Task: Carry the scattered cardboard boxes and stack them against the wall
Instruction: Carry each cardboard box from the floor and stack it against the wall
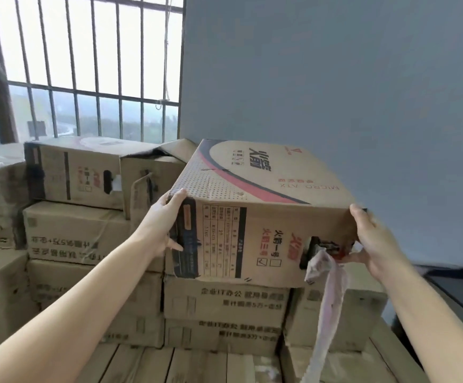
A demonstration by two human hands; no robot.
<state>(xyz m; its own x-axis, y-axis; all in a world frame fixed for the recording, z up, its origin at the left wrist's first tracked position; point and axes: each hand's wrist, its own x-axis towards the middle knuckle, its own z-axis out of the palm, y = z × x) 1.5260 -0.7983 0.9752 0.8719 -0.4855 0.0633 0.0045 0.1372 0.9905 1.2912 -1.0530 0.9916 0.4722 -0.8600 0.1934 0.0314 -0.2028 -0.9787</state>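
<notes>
Placing step: box between both hands, over the stack by the wall. Left hand clasps its left edge, right hand its right corner. Next: probably lower level, square it, let go

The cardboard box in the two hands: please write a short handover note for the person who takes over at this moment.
Left hand: grips the left end of the cardboard box, thumb on its top edge.
Right hand: holds the right end.
Box: printed side up, at the top of the stack of boxes beside the grey wall. Whether it already rests there cannot be told. A strip of plastic hangs from its handle hole.
Done: many boxes stacked near the barred window.
Left: set this box down, let go, and fetch any others out of view.
</notes>
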